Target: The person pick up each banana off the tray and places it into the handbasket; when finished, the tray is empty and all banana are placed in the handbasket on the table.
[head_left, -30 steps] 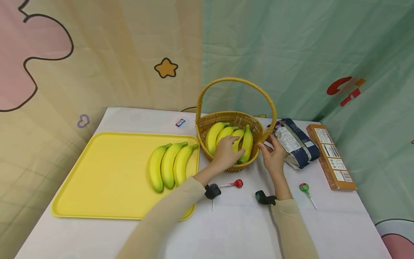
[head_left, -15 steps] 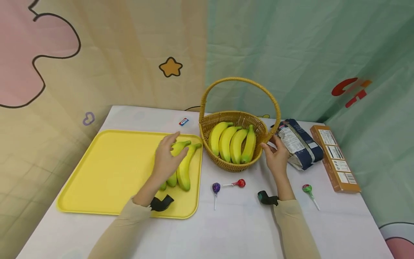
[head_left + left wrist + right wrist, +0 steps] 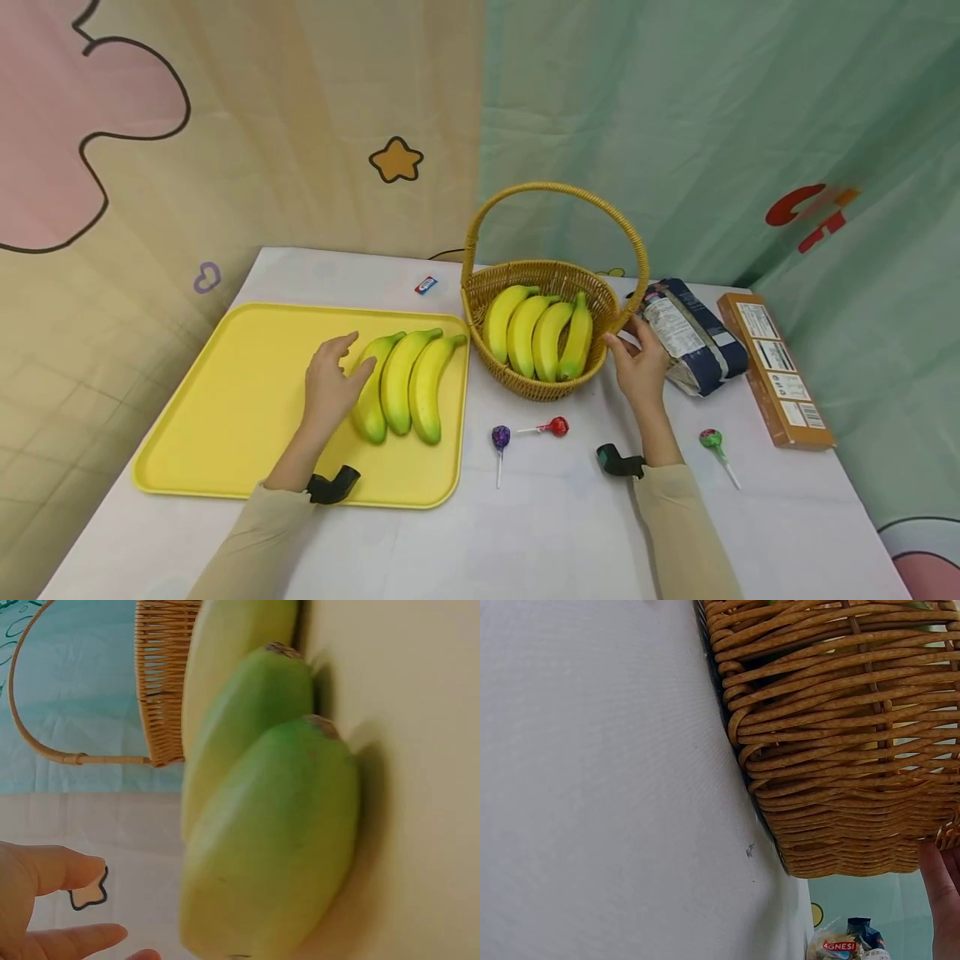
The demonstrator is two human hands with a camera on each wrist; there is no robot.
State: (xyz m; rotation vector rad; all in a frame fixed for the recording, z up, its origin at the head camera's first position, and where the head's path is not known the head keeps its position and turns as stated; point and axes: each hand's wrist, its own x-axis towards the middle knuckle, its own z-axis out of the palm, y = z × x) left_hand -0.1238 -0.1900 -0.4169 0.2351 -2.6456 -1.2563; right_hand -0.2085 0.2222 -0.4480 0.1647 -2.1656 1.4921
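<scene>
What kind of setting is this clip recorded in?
Probably a staged tabletop set, not a real kitchen or shop: printed cartoon cloth backdrops hang behind a white-covered table, where a yellow tray, a wicker basket of bananas and lollipops lie laid out like props.

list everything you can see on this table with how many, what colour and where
tray: 1, yellow, left side of table
banana bunch on tray: 1 of three, yellow-green, tray's right part
basket: 1, tan wicker with handle, table centre
banana bunch in basket: 1 of four, yellow-green
lollipops: 3, purple, red, green, near edge
bag: 1, dark blue, right of basket
box: 1, brown, far right
small packet: 1, blue-red-white, behind tray
left hand: open, beside tray bananas
right hand: at basket's right side
</scene>
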